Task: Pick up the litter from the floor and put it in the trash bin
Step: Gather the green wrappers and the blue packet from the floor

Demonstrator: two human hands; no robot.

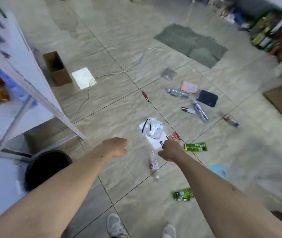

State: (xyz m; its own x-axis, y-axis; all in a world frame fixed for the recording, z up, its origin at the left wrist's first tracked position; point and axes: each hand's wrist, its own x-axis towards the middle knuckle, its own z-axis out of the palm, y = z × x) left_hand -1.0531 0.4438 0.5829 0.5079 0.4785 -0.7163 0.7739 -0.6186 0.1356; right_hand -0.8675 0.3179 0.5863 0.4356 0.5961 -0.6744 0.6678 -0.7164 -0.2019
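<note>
The black round trash bin stands low on the left, beside the white shelf. Litter is scattered over the tiled floor: a clear plastic bottle, two green wrappers, a red wrapper, and white paper under a clear plastic bag. My right hand hangs above the paper's near corner, fingers curled, pinching a small red-and-black scrap. My left hand hovers left of it, fingers curled under, nothing visible in it.
Farther right lie more bottles, a black pouch, a pink item and a red pen. A cardboard box, a white cable and a grey mat are beyond. My shoes are at the bottom.
</note>
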